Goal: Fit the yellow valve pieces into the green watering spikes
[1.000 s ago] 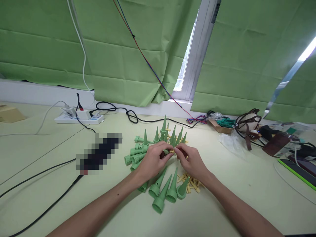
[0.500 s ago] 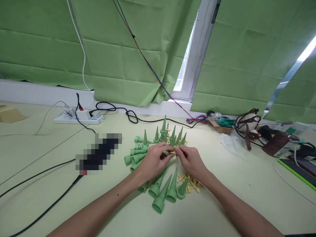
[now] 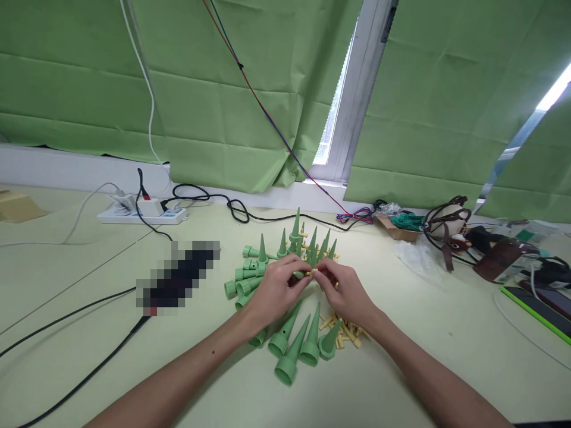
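Note:
Over the middle of the table my left hand point(image 3: 281, 286) is closed around a green cone-shaped plastic spike point(image 3: 298, 274), mostly hidden by the fingers. My right hand point(image 3: 347, 290) pinches a small yellow plastic valve point(image 3: 308, 273) against it, fingertips of both hands nearly meeting. Whether the valve sits inside the spike's hole, I cannot tell. Several hollow green spikes point(image 3: 289, 365) lie below my hands, beside a pile of yellow valves point(image 3: 354, 340). Behind the hands, green spikes point(image 3: 295, 229) stand upright, some with yellow valves fitted. More spikes point(image 3: 244, 286) lie left of my left hand.
A white power strip point(image 3: 143, 215) with plugs and cables lies at the back left, near a pixelated dark object point(image 3: 181, 276). At the right are a cardboard box point(image 3: 397, 229), a clear plastic bag point(image 3: 419, 258) and a green-edged phone-like device point(image 3: 537, 314).
My right fingertips have shifted slightly left and changed their grip on the valve, the index finger now bent over it. My left hand has barely moved.

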A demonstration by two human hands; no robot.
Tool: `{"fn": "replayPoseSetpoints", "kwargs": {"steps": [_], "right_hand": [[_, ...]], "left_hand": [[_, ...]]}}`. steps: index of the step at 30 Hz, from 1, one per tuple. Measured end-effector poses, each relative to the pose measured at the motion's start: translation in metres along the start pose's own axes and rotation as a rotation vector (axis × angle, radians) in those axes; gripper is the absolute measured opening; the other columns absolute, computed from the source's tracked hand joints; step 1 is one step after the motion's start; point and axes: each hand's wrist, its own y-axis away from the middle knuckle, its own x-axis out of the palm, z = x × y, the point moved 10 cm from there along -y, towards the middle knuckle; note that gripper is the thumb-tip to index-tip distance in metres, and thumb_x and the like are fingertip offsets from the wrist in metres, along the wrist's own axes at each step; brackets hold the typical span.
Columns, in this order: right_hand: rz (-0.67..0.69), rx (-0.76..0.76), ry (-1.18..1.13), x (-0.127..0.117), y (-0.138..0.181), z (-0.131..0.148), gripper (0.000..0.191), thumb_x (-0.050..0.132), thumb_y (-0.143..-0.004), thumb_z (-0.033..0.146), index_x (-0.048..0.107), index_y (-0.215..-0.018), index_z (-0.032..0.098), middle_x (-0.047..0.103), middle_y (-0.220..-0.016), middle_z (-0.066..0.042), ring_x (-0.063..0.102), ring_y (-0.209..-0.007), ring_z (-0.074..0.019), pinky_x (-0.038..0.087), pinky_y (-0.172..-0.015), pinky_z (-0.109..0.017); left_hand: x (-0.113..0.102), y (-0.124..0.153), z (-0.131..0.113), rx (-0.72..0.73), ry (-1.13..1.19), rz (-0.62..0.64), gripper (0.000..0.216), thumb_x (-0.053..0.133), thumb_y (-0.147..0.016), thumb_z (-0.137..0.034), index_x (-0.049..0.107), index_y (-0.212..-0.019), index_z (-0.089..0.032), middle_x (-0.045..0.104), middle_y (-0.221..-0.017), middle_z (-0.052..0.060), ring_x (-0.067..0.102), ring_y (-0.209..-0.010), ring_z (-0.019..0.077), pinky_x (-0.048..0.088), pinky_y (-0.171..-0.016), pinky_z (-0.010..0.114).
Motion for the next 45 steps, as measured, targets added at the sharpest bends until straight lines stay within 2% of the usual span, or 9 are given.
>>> {"fn": "replayPoseSetpoints", "kwargs": {"steps": [8,12,15,18,22,26,30,36,45], "right_hand": [[-0.013,-0.003,0.060,0.0004,-0.0004,-0.0030,0.037,0.041,-0.100,0.033,0.037,-0.066,0.020,0.039,-0.056,0.005,0.035,-0.050,-0.0103,0.027,-0.052,-0.025],[-0.011,0.015,0.075,0.0018,-0.0006,-0.0067,0.041,0.040,-0.101,0.035,0.034,-0.063,0.020,0.036,-0.054,0.005,0.032,-0.049,-0.0103,0.025,-0.052,-0.026],[-0.027,0.031,0.071,-0.0008,-0.0007,-0.0063,0.038,0.040,-0.101,0.036,0.042,-0.066,0.020,0.040,-0.055,0.004,0.037,-0.050,-0.0110,0.027,-0.052,-0.026],[-0.022,0.031,0.016,-0.0022,-0.0003,-0.0027,0.024,0.043,-0.100,0.034,0.054,-0.084,0.020,0.053,-0.064,0.002,0.048,-0.056,-0.0124,0.035,-0.056,-0.025],[-0.004,0.013,-0.016,-0.0018,0.0009,0.0012,0.014,0.045,-0.099,0.030,0.055,-0.096,0.020,0.061,-0.075,0.000,0.054,-0.063,-0.0137,0.040,-0.061,-0.025],[0.000,-0.006,-0.004,-0.0005,0.0012,0.0010,0.016,0.043,-0.100,0.028,0.053,-0.089,0.020,0.057,-0.072,0.001,0.051,-0.063,-0.0130,0.039,-0.062,-0.025],[-0.015,-0.004,0.025,-0.0013,-0.0001,-0.0009,0.025,0.042,-0.101,0.030,0.048,-0.078,0.020,0.049,-0.065,0.003,0.045,-0.057,-0.0117,0.034,-0.057,-0.024],[-0.023,0.011,0.083,-0.0013,-0.0014,-0.0038,0.037,0.040,-0.101,0.033,0.038,-0.066,0.021,0.037,-0.057,0.005,0.035,-0.051,-0.0113,0.027,-0.053,-0.025],[-0.038,0.033,0.089,-0.0046,-0.0019,-0.0058,0.043,0.037,-0.102,0.037,0.037,-0.062,0.020,0.036,-0.053,0.005,0.033,-0.049,-0.0111,0.026,-0.052,-0.026]], "left_hand": [[0.0031,0.0025,-0.0009,0.018,-0.002,0.024,0.009,0.058,-0.091,-0.017,0.067,-0.091,-0.017,0.060,-0.087,0.002,0.057,-0.076,0.0139,0.046,-0.064,0.026],[0.0036,0.0023,0.0003,0.017,0.004,0.033,0.010,0.058,-0.091,-0.017,0.068,-0.094,-0.018,0.061,-0.089,0.003,0.057,-0.076,0.0141,0.047,-0.064,0.026],[0.0028,0.0007,0.0010,0.013,-0.003,0.027,0.010,0.058,-0.092,-0.017,0.067,-0.093,-0.018,0.061,-0.088,0.002,0.057,-0.076,0.0139,0.047,-0.066,0.027],[0.0011,-0.0010,0.0006,0.014,-0.018,0.004,0.009,0.058,-0.091,-0.018,0.066,-0.090,-0.017,0.061,-0.087,0.002,0.057,-0.076,0.0138,0.047,-0.065,0.026],[0.0007,-0.0005,-0.0002,0.016,-0.036,-0.010,0.008,0.058,-0.091,-0.019,0.066,-0.092,-0.018,0.063,-0.089,0.002,0.058,-0.076,0.0138,0.048,-0.065,0.026],[0.0024,0.0021,-0.0022,0.029,-0.052,0.007,0.009,0.056,-0.093,-0.019,0.064,-0.097,-0.018,0.063,-0.091,0.003,0.059,-0.076,0.0138,0.048,-0.064,0.026],[0.0030,0.0039,-0.0055,0.049,-0.064,0.013,0.009,0.055,-0.093,-0.019,0.062,-0.099,-0.019,0.064,-0.092,0.002,0.060,-0.079,0.0148,0.050,-0.069,0.028],[0.0046,0.0049,-0.0020,0.036,-0.071,0.009,0.011,0.057,-0.092,-0.021,0.061,-0.102,-0.019,0.066,-0.094,0.003,0.062,-0.077,0.0149,0.052,-0.068,0.028],[0.0059,0.0052,-0.0080,0.069,-0.058,0.031,0.010,0.055,-0.094,-0.020,0.061,-0.101,-0.019,0.066,-0.095,0.003,0.062,-0.084,0.0157,0.052,-0.069,0.026]]}}
